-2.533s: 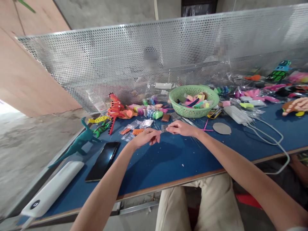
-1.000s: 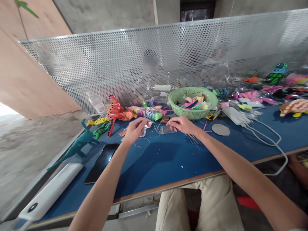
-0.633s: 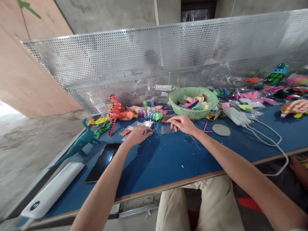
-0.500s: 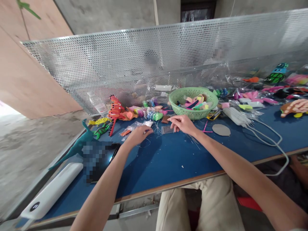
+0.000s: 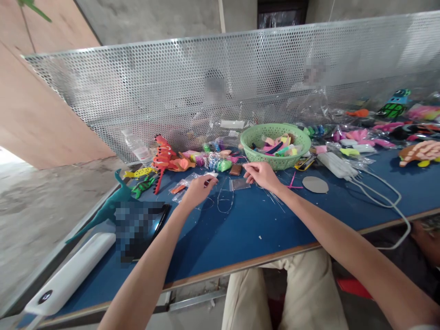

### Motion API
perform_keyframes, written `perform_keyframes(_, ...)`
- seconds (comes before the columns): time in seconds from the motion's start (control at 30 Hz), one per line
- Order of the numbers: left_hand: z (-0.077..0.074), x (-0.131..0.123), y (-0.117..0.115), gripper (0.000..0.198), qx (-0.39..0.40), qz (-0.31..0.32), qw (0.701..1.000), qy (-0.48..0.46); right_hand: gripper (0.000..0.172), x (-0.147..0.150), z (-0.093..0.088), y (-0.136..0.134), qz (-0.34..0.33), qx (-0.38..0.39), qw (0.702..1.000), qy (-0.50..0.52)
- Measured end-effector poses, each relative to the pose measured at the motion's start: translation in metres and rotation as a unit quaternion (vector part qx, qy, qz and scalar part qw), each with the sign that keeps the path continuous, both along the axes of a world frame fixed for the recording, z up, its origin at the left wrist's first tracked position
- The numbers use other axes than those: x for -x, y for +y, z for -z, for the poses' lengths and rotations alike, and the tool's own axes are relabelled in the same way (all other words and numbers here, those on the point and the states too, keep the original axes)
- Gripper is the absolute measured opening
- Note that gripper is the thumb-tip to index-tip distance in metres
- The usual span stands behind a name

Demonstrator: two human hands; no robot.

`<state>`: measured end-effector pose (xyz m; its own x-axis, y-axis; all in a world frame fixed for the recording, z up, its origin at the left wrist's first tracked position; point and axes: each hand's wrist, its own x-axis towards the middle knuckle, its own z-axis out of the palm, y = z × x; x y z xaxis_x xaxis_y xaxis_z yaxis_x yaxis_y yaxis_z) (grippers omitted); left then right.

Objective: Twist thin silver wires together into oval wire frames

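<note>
My left hand [image 5: 199,190] is closed in a pinch above the table, next to a clear plastic bag [image 5: 178,189] with an orange piece in it. What lies between its fingertips is too small to make out. My right hand [image 5: 261,176] is pinched too, with a thin wire [image 5: 245,160] showing at its fingertips. Between the hands a thin looped strand [image 5: 225,211] curves over the blue table; I cannot tell where its ends go. A brown block [image 5: 235,170] and a small clear packet [image 5: 239,184] lie beside my right fingers. Several loose wires [image 5: 275,200] lie below that hand.
A green basket [image 5: 247,153] of coloured pieces stands behind my right hand. Toy animals, including a teal dinosaur [image 5: 106,208], are at left with a white power bank [image 5: 77,270]. A grey disc [image 5: 315,184] and white cables [image 5: 381,195] lie right. Perforated metal [image 5: 154,91] borders the back.
My hands have stayed pinched, with the right one shifting very slightly. The thin strand between them now forms a clearer loop lower over the table.
</note>
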<state>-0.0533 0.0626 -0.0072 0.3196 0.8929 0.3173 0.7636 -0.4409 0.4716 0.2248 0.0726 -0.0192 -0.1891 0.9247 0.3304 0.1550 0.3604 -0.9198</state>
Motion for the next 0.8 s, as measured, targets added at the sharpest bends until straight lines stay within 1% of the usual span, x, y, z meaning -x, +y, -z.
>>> perform_keyframes(0.07,0.005,0.002,0.004,0.039,0.022,-0.029,0.999,0.019,0.043,0.000,0.002,0.001,0.007,-0.030,0.999,-0.034)
perform_keyframes(0.1,0.008,0.002,0.005,0.039,0.037,-0.034,0.998,0.027,0.042,0.000,0.003,0.001,0.008,-0.039,0.998,-0.043)
perform_keyframes(0.17,0.013,0.000,0.007,0.040,0.064,-0.034,0.997,0.035,0.040,0.001,0.002,0.000,0.006,-0.047,0.998,-0.052)
perform_keyframes(0.27,0.019,-0.006,0.009,0.037,0.084,-0.034,0.995,0.039,0.039,0.003,0.000,-0.003,-0.003,-0.048,0.997,-0.056)
perform_keyframes(0.37,0.020,-0.012,0.010,0.035,0.110,-0.033,0.992,0.046,0.040,0.006,-0.003,-0.008,-0.018,-0.047,0.997,-0.060)
perform_keyframes(0.5,0.018,-0.016,0.006,0.030,0.136,-0.029,0.990,0.035,0.042,0.010,-0.006,-0.014,-0.037,-0.041,0.996,-0.070)
perform_keyframes(0.57,0.017,-0.018,0.002,0.029,0.144,-0.020,0.989,-0.008,0.042,0.011,-0.006,-0.016,-0.044,-0.038,0.996,-0.067)
perform_keyframes(0.67,0.015,-0.023,-0.004,0.030,0.166,0.006,0.980,-0.113,0.041,0.011,-0.004,-0.016,-0.054,-0.039,0.996,-0.058)
perform_keyframes(0.73,0.015,-0.026,-0.007,0.032,0.186,0.023,0.964,-0.190,0.040,0.011,-0.003,-0.016,-0.065,-0.036,0.996,-0.052)
perform_keyframes(0.8,0.015,-0.029,-0.008,0.035,0.206,0.033,0.940,-0.272,0.040,0.011,-0.001,-0.015,-0.072,-0.030,0.996,-0.043)
